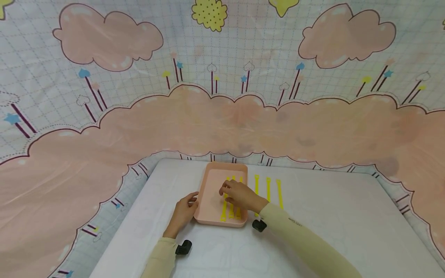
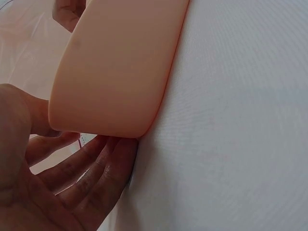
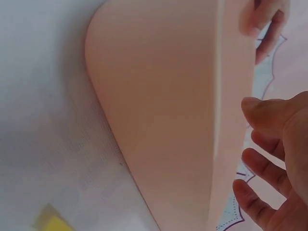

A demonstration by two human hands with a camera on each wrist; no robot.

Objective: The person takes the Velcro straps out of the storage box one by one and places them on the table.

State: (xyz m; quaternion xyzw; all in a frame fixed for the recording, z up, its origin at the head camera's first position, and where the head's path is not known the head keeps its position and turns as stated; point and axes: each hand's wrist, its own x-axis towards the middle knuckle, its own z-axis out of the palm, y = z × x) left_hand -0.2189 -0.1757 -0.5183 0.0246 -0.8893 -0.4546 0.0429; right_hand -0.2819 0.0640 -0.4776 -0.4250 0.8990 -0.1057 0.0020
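Note:
A pink rectangular tray (image 1: 210,197) lies on the white table. My left hand (image 1: 184,211) holds its left side; in the left wrist view the thumb (image 2: 41,118) comes over the rim while the fingers (image 2: 103,175) rest against the outer wall. Over the tray's right half hovers my right hand (image 1: 240,194), fingers loosely bent and apart, nothing between them. Under it, three slim yellow wrench-shaped pieces (image 1: 223,214) lie side by side in the tray, partly hidden by the hand.
Three more yellow wrench-shaped pieces (image 1: 268,189) lie in a row on the table right of the tray, partly behind the right forearm. A black wrist camera (image 1: 259,225) sits below the right wrist, another (image 1: 184,247) by the left. A patterned curtain (image 1: 222,127) stands behind the table.

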